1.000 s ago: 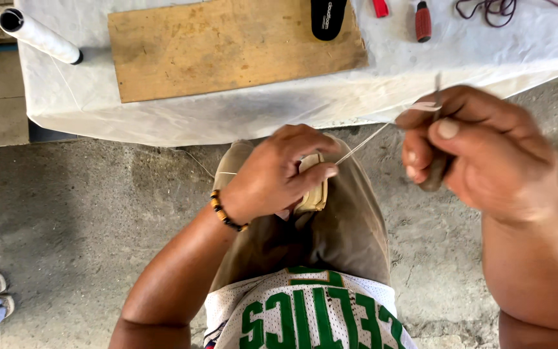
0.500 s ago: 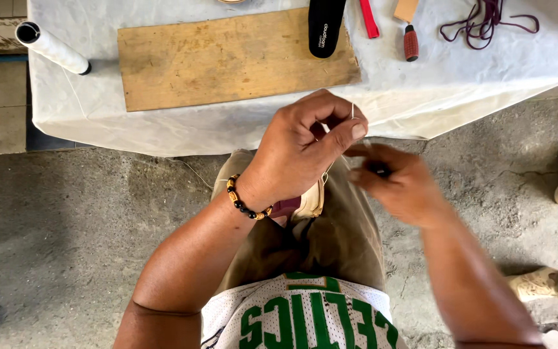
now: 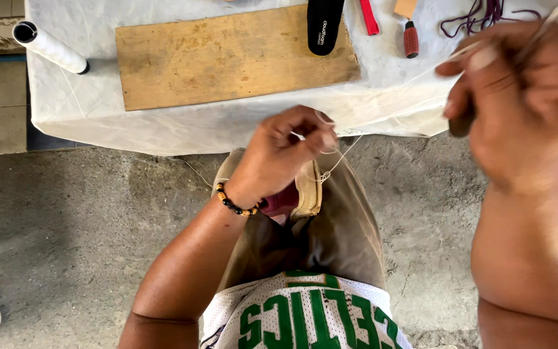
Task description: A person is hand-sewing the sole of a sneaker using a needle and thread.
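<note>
Thread (image 3: 337, 158) now runs taut from the tan shoe (image 3: 309, 189) on the lap up to the right hand (image 3: 518, 97), which has swung far right since a moment ago, fingers closed on a tool, drawing the stitch tight. The left hand (image 3: 285, 152) pinches thread at the shoe. Beyond, the counter (image 3: 227, 123) carries a wooden board (image 3: 227, 55), black insole (image 3: 324, 26) and thread spool (image 3: 50, 46); nothing blocks the pull.

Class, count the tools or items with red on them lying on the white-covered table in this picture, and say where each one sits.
2: a flat red strip lies beside the black shoe insole, and a red-handled tool lies just right of it. The raised right hand may hide others.
</note>
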